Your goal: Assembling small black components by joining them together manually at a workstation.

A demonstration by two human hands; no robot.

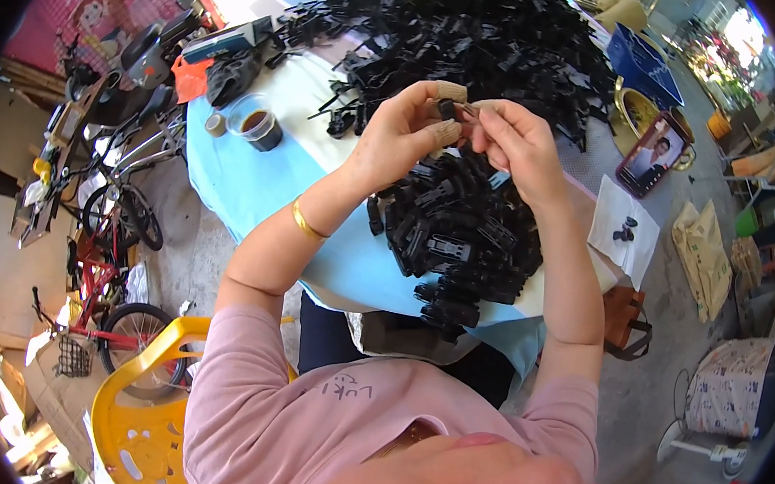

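Note:
My left hand (406, 138), with beige covers on its thumb and fingertip, pinches a small black plastic piece (446, 109). Right beside it, the fingers of my right hand (520, 152) are pinched together, close to or touching that piece; what they hold is too small to make out. Below both hands, near the table's front edge, lies a pile of black clip-like plastic pieces (463, 221). A much larger heap of loose black plastic parts (479, 38) covers the far side of the table.
On the cloth-covered table (219, 167) at left stand a clear cup of dark liquid (262, 128) and a small jar (215, 125). At right are a phone (655, 155), a white sheet with dark bits (628, 203) and a blue crate (642, 66). A yellow chair (137, 423) stands lower left.

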